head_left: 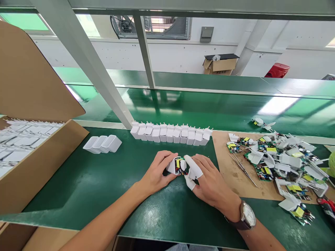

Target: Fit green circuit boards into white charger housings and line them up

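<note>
At the middle of the bench, my left hand [159, 170] grips a white plastic case [171, 167] between thumb and fingers. My right hand [210, 179], with white finger cots on its thumb and fingertips, pinches a small circuit board [180, 166] with yellow and white parts. The board is at the open end of the case; how far it sits inside is partly hidden by the fingers. Just beyond my hands stands a row of white cases [170, 134] with prongs on top. Three white open shells [102, 144] lie to the left.
A cardboard box [49, 150] of white plastic pieces stands at left. On the right, a brown cardboard sheet [222, 164] bears tweezers [243, 169] and a pile of circuit boards [269, 150] with white plates. A red-handled tool [327, 205] lies at the right edge. A slanted metal post [104, 80] rises behind.
</note>
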Demonstrator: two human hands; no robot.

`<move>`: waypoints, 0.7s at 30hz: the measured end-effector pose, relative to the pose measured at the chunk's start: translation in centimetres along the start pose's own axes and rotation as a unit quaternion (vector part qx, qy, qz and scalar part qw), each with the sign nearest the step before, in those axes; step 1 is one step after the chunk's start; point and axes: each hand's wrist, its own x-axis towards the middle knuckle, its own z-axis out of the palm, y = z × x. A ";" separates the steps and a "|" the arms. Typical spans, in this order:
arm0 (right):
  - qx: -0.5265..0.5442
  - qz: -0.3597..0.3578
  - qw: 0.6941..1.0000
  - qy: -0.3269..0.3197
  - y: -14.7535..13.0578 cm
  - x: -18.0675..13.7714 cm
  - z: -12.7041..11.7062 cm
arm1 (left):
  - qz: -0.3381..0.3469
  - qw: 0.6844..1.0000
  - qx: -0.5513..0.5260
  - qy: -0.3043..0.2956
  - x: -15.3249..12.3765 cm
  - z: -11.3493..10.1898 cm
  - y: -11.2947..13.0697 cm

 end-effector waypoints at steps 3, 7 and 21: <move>0.005 0.009 1.000 0.011 0.0 0.0 0.0 | -0.006 1.000 -0.004 -0.001 0.1 0.0 0.1; 0.011 0.018 1.000 0.015 0.0 -0.1 0.0 | -0.009 1.000 -0.002 -0.001 0.2 -0.1 0.2; 0.007 0.011 1.000 0.003 0.2 0.0 -0.2 | -0.024 1.000 0.000 -0.002 0.1 0.0 0.5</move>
